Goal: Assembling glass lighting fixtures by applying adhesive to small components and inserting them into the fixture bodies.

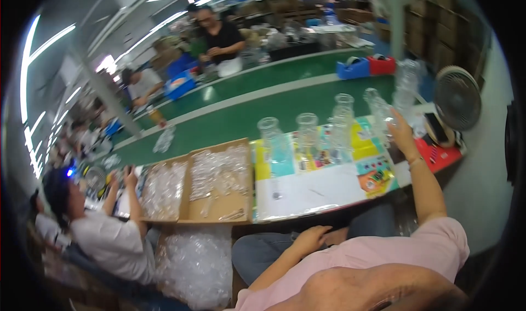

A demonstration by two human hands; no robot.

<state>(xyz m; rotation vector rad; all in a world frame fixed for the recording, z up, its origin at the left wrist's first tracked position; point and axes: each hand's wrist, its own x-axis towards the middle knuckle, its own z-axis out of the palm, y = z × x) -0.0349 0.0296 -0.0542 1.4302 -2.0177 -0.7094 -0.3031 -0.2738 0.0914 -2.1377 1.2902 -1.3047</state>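
Right hand: closed around a tilted clear vessel, at the back right of the colourful mat.
Left hand: low over the jeans-clad legs, in front of the mat; I cannot tell whether its grip is open or closed.
Other clear vessels: upright along the mat's back half.
Cardboard box: just left of the mat, holding small clear pieces.
Green work surface: beyond the mat.
Fan: right of the mat, behind its corner.
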